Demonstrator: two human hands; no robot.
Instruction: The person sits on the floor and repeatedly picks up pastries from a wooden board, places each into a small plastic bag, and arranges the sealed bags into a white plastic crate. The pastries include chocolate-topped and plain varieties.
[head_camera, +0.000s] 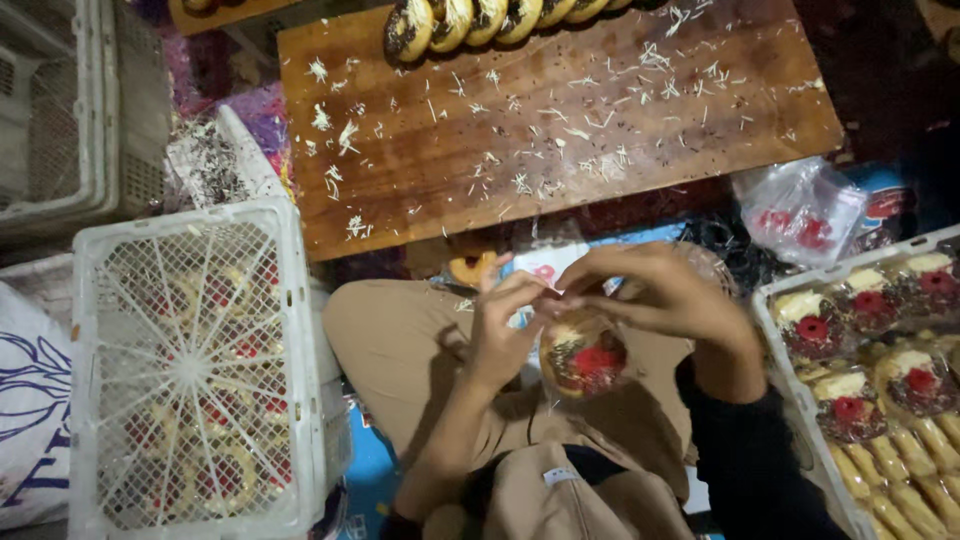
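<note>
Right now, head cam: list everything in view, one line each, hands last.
board: one, brown wood, top centre, strewn with white shreds
doughnuts: a row, dark-sprinkled, board's top edge; exact count unclear
crate: one, white plastic lattice, left, wrapped pastries show through it
stacked crates: white, top left
tray: one, white, right, holding wrapped pastries with red centres
loose bag: one, clear plastic with red inside, right of board
sack: one, white with blue print, far left
wrapped doughnut: one, red and dark topping, clear bag, in the hands
left hand: grip on the bag's top
right hand: grip on the bag's top
</note>
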